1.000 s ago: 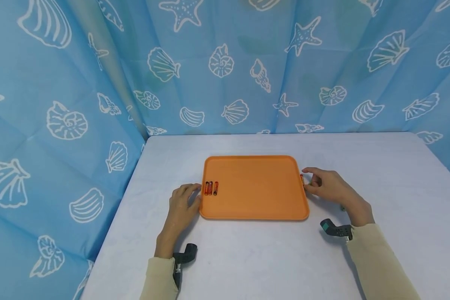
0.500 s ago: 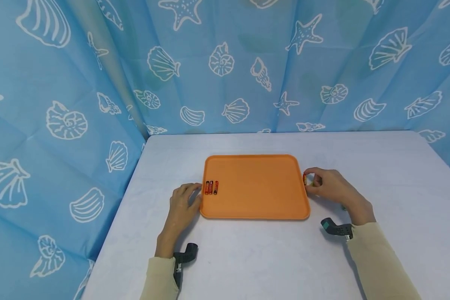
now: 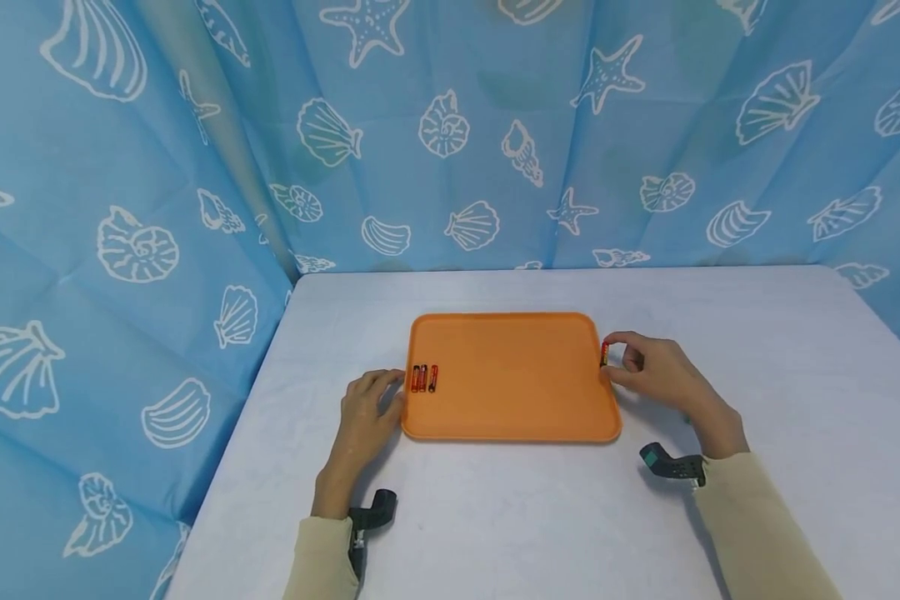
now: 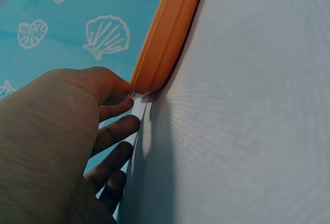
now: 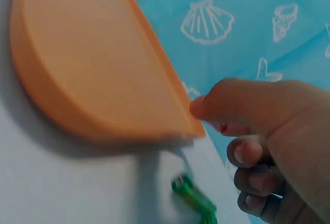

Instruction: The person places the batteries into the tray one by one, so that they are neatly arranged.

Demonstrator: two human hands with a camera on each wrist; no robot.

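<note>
Between the thumb and forefinger of my right hand (image 3: 656,371), a red battery (image 3: 605,353) is pinched upright in the head view, at the right rim of the orange tray (image 3: 510,375). The right wrist view shows only a speck of red behind the thumb. Three red batteries (image 3: 423,379) lie side by side on the tray near its left end. My left hand (image 3: 363,412) rests against the tray's left edge, its fingers loosely bent. In the left wrist view, its thumb touches the tray rim (image 4: 165,38) and the other fingers are spread below.
Green batteries (image 5: 193,195) lie on the white tablecloth (image 3: 510,517) to the right of the tray, mostly hidden by the right hand in the head view. A blue shell-patterned curtain (image 3: 450,150) hangs behind and to the left.
The right hand, still pinching the battery, has shifted slightly right and then back left to the tray's rim. My left hand and the three batteries on the tray keep their places.
</note>
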